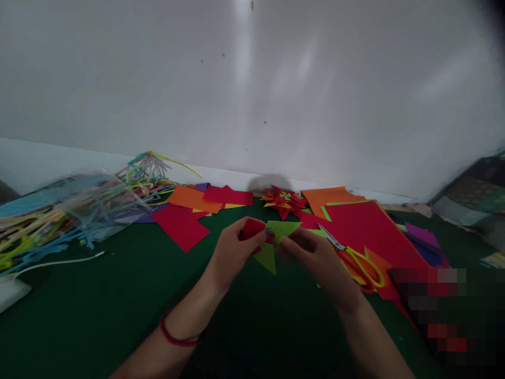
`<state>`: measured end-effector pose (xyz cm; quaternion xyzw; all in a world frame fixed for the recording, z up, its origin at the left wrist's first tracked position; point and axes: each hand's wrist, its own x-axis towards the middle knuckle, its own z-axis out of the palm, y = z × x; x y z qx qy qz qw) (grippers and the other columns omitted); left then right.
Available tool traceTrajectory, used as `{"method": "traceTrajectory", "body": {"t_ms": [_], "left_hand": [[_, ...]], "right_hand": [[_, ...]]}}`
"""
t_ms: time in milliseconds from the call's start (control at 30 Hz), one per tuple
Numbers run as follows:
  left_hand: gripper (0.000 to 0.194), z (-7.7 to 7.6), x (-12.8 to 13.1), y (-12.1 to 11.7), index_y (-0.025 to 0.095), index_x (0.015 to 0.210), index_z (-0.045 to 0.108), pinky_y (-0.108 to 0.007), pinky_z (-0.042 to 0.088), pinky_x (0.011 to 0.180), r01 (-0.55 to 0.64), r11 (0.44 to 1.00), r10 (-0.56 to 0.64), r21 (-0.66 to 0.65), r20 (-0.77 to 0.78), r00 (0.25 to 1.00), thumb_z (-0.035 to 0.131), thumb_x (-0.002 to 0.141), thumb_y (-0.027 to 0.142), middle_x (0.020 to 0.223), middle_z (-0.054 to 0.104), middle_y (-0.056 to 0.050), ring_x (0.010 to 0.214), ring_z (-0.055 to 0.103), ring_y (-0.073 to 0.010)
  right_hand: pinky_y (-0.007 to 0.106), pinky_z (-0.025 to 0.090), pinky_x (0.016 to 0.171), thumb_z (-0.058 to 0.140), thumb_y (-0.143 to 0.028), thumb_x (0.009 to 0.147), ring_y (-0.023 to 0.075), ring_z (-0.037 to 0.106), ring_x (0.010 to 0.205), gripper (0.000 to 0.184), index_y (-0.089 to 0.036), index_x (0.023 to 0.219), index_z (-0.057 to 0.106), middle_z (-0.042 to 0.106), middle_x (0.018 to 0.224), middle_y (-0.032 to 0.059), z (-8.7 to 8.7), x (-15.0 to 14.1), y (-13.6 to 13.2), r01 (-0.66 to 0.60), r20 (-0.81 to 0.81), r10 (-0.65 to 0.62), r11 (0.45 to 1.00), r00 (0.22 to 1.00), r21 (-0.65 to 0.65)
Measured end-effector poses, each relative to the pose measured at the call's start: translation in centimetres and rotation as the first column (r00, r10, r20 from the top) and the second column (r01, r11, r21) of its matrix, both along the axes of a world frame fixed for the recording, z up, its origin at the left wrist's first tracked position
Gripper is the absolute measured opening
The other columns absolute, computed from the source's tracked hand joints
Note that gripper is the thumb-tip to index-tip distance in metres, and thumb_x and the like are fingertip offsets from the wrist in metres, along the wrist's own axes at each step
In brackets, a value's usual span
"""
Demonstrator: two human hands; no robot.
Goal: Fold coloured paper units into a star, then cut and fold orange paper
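Over a dark green table, my left hand is closed on a folded red paper piece. My right hand pinches a folded lime-green paper piece that meets the red one between my fingers. A green triangular flap hangs below them. A red cord bracelet is on my left wrist. Behind the hands lies a finished red, orange and green paper star.
Yellow-handled scissors lie on a large red sheet to the right. Orange, red and purple sheets lie at the back. A bag of coloured pipe cleaners fills the left. A white wall stands behind.
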<state>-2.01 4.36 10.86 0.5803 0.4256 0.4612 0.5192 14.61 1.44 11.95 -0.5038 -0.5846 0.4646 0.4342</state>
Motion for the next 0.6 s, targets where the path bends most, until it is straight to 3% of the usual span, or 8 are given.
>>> {"method": "traceTrajectory", "body": {"t_ms": [200,333,600], "left_hand": [[0.025,0.0,0.1,-0.4,0.018,0.087,0.062,-0.019,0.041,0.048,-0.015,1.0,0.014,-0.013,-0.053,0.998,0.06,0.074,0.04,0.069,0.059,0.0,0.055,0.051,-0.0095],[0.024,0.2,0.0,-0.4,0.019,0.089,0.062,-0.02,0.044,0.052,-0.006,1.0,0.006,0.0,-0.071,0.997,0.061,0.073,0.037,0.076,0.062,-0.001,0.062,0.055,-0.0111],[0.023,0.9,-1.1,0.3,0.017,0.091,0.066,-0.025,0.047,0.06,0.174,0.984,-0.175,-0.026,-0.175,0.969,0.061,0.072,0.029,0.078,0.067,-0.005,0.069,0.06,-0.0157]], "right_hand": [[0.028,0.05,0.066,0.058,-0.037,0.077,0.0161,0.063,0.077,0.024,-0.022,0.095,0.065,0.068,0.085,0.0034,0.1,0.0,-0.1,-0.006,0.016,0.006,1.0,1.0,0.024],[0.026,0.049,0.065,0.058,-0.034,0.078,0.0147,0.062,0.075,0.022,-0.021,0.095,0.065,0.068,0.084,0.0025,0.1,0.1,0.0,-0.014,0.034,0.012,0.999,0.999,0.04],[0.024,0.047,0.058,0.059,-0.031,0.077,0.0128,0.059,0.065,0.014,-0.021,0.085,0.066,0.066,0.072,0.0002,0.1,0.2,-0.1,-0.009,0.164,-0.001,0.998,0.986,0.058]]}}
